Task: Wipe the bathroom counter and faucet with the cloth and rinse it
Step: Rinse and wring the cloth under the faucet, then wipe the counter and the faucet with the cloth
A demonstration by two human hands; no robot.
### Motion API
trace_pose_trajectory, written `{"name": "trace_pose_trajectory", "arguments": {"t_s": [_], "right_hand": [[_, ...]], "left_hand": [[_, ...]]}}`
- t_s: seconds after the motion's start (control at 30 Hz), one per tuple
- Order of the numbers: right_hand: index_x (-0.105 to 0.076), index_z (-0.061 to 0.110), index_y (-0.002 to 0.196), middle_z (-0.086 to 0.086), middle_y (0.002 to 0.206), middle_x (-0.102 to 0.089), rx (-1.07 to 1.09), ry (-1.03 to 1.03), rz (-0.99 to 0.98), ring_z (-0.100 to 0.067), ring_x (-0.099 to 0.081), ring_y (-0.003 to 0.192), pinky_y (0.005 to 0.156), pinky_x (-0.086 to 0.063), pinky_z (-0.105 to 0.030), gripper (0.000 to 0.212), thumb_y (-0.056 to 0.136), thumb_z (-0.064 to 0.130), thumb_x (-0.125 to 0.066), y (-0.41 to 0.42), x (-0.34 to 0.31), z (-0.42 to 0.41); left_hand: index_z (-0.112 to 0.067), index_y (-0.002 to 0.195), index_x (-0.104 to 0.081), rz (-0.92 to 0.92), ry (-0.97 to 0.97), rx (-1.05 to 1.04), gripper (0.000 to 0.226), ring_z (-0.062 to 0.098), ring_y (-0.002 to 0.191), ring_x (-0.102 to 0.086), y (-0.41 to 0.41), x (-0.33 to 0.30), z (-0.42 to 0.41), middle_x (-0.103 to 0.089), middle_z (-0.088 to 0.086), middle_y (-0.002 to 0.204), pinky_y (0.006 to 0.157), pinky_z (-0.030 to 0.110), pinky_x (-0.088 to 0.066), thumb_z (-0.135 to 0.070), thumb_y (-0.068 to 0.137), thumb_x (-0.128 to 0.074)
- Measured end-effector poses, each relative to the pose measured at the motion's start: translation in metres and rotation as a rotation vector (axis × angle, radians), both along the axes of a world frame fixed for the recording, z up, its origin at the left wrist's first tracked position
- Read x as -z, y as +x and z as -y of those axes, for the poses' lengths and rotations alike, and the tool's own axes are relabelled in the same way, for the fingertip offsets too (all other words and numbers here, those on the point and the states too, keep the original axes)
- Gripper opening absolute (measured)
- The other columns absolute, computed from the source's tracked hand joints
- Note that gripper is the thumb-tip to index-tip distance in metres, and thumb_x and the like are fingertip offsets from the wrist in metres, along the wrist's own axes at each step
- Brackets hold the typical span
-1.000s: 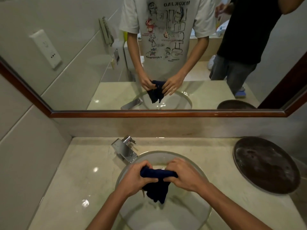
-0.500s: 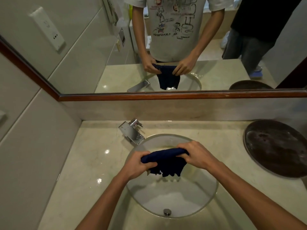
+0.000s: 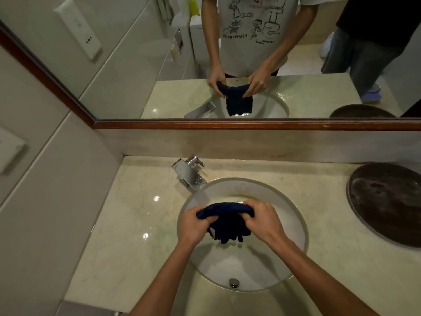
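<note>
A dark blue cloth (image 3: 227, 226) hangs bunched over the round glass basin (image 3: 296, 215). My left hand (image 3: 193, 226) grips its left end and my right hand (image 3: 264, 222) grips its right end, both with fingers curled round the fabric. The lower part of the cloth dangles between my hands. A chrome faucet (image 3: 189, 175) stands on the pale marble counter (image 3: 136, 224) at the basin's back left, apart from both hands. No water is seen running from it.
A dark round tray (image 3: 387, 201) lies on the counter at the right. A wood-framed mirror (image 3: 250, 124) above the backsplash reflects me and a second person standing behind. The basin drain (image 3: 234, 282) sits near the front. A tiled wall closes the left side.
My hands have drawn apart, spreading the top of the cloth out between them over the basin. The camera has tilted down, showing more of the basin and drain.
</note>
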State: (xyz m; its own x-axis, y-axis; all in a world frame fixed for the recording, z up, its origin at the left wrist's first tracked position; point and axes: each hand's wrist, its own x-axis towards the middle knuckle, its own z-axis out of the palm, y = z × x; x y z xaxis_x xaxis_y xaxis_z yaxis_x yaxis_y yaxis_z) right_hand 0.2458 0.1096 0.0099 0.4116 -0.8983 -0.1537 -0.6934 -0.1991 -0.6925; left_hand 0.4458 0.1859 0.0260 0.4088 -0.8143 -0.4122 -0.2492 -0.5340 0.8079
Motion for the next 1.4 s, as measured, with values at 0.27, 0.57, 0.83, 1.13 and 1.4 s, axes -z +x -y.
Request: {"name": "trace_pose_trajectory", "arguments": {"t_s": [0.27,0.57,0.83,1.13,1.4], "right_hand": [[-0.077,0.026,0.076,0.011,0.073,-0.073,-0.085,0.286,0.313,-0.004,-0.068,0.072,0.064,-0.051,-0.02,0.012,0.083,0.018,-0.081,0.031,-0.009,-0.014],[-0.076,0.009,0.087,-0.012,0.082,-0.074,-0.025,0.566,0.596,-0.022,-0.069,0.074,0.065,-0.051,-0.027,0.006,0.086,0.011,-0.081,0.15,-0.033,-0.052],[-0.074,-0.001,0.091,-0.016,0.077,-0.07,0.108,0.645,0.582,-0.019,-0.066,0.07,0.058,-0.049,-0.028,0.019,0.085,0.015,-0.082,0.286,-0.059,-0.038],[-0.06,0.015,0.135,0.003,0.119,-0.068,0.196,0.084,0.215,-0.012,-0.064,0.107,0.097,-0.054,-0.033,0.059,0.084,0.034,-0.082,0.358,-0.046,0.075],[-0.073,0.014,0.108,-0.002,0.105,-0.067,0.117,-0.45,-0.002,-0.021,-0.061,0.092,0.075,-0.049,-0.034,0.02,0.089,0.009,-0.07,0.264,-0.019,0.066]], "left_hand": [[-0.01,0.108,-0.077,-0.18,0.056,0.066,0.024,0.029,0.093,-0.076,0.083,-0.024,-0.05,-0.08,0.009,0.096,0.081,0.032,-0.061,-0.002,0.085,-0.078],[-0.01,0.114,-0.072,-0.194,-0.068,-0.088,0.026,0.021,0.087,-0.074,0.187,-0.063,-0.086,-0.079,0.003,0.096,0.07,0.026,-0.056,0.0,0.09,-0.073],[-0.014,0.115,-0.067,-0.067,-0.125,-0.155,0.041,0.025,0.099,-0.075,0.312,-0.086,-0.057,-0.079,0.005,0.099,0.077,0.027,-0.062,-0.008,0.08,-0.086],[-0.004,0.121,-0.059,0.752,0.189,0.094,0.03,0.034,0.106,-0.065,0.356,0.003,0.053,-0.065,0.017,0.118,0.085,0.043,-0.055,-0.006,0.091,-0.065],[-0.006,0.133,-0.064,0.803,-0.141,0.228,0.035,0.033,0.13,-0.052,0.361,0.083,0.085,-0.058,0.016,0.142,0.106,0.047,-0.044,-0.018,0.101,-0.059]]}}
